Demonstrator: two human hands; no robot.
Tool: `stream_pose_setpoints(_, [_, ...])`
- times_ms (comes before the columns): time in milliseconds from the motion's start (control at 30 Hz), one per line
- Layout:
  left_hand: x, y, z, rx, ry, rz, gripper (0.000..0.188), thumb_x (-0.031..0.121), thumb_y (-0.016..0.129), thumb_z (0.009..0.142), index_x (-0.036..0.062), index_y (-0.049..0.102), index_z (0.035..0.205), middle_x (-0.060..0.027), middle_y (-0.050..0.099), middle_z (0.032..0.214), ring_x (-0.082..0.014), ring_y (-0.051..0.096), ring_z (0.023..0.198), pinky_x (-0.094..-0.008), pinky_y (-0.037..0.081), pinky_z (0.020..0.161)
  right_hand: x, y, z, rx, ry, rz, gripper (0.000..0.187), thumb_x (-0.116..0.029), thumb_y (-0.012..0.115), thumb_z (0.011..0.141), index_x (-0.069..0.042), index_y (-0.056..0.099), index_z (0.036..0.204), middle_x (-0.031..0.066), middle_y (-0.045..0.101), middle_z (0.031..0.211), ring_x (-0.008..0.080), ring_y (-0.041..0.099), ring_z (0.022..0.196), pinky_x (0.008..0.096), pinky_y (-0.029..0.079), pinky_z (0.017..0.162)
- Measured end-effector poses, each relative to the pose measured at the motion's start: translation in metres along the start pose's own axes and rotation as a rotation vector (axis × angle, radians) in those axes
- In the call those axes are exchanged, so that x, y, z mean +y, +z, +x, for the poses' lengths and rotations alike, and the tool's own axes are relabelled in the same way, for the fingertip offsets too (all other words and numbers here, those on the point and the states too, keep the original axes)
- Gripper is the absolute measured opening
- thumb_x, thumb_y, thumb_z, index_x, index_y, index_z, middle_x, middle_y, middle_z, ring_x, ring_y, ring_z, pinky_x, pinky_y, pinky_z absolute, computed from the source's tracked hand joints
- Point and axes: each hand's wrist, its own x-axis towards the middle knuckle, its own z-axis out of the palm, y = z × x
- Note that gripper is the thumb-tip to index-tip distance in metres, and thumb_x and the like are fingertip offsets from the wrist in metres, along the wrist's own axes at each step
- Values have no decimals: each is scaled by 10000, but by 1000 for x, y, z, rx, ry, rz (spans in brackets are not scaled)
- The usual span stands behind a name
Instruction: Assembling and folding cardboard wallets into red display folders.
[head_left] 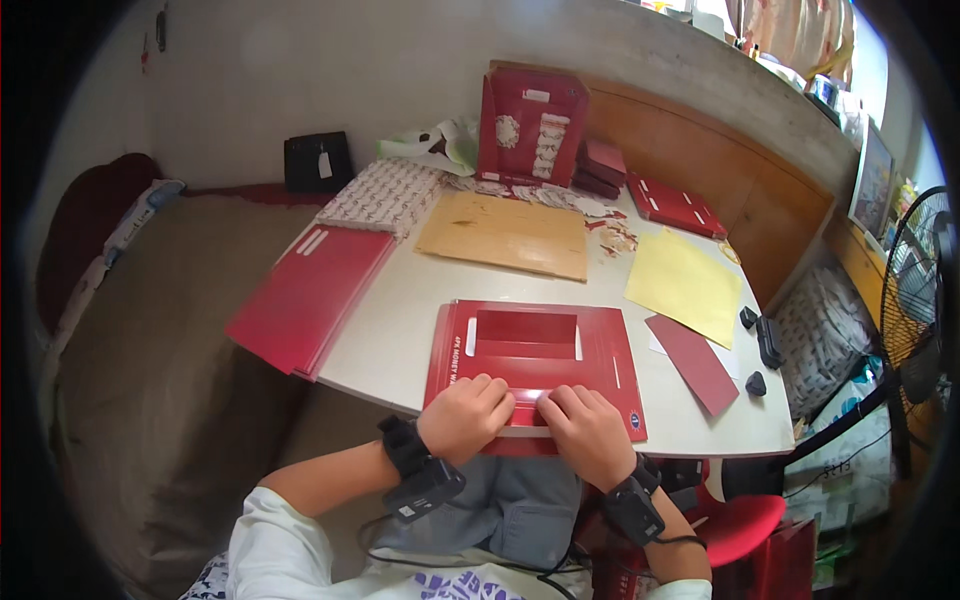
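In front of me a red printed cardboard piece [610, 350] lies at the table's near edge, its front part reaching slightly past it. A rectangular recess with folded red panels [525, 335] shows in its middle. My left hand [466, 416] is closed, its curled fingers gripping the cardboard's near part left of centre. On the right, my right hand [590, 432] is closed the same way on that near part, thumb and fingers together. A whitish strip runs along the edge between the two hands. The undersides of the fingers are hidden.
Flat red cardboard sheets [315, 290] are stacked at left. Behind lie a tan board [505, 235], paper scraps [610, 236] and an upright red box [530, 125]. To the right are yellow paper [685, 285], a red strip [695, 365] and small black objects [768, 342]. A fan [915, 290] stands beyond.
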Motion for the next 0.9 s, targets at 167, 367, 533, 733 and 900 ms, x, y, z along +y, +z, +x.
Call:
stream_pose_setpoints(167, [1,-1,4,11,-50,38,176,94,585,700,6,569,852,-100,532,814,-238,547,730,-331,468,615,1,-1,7,-49,5,7,205,-94,561,747,-35,571,944,74,549,855,219,563,822,317,467,716])
stream_pose_setpoints(367, [-8,1,6,-1,-9,-65,228,69,573,701,-9,573,915,-112,553,820,-250,575,753,-344,495,649,9,-3,13,-99,41,85,222,-62,587,745,-27,578,964,87,567,870,234,573,826,342,482,717])
stream_pose_setpoints(533, [-18,2,11,8,-113,-219,262,94,604,788,18,574,1037,-105,587,822,-265,615,774,-355,517,689,27,-5,23,-187,181,478,273,-37,615,807,-40,534,1068,131,561,900,332,603,861,416,496,722])
stream_pose_setpoints(733, [-36,11,14,-59,-171,-417,330,165,633,855,100,566,1172,-97,598,822,-278,625,767,-375,514,697,32,-2,23,-176,204,622,291,-51,625,789,-49,524,1062,164,521,995,363,600,861,434,491,690])
stream_pose_setpoints(900, [-35,12,15,-134,-156,-170,421,243,639,852,134,549,1250,-97,572,1000,-263,581,913,-411,467,807,19,1,23,-157,177,165,403,-168,623,776,-61,544,1156,124,512,1042,283,555,1015,429,456,815])
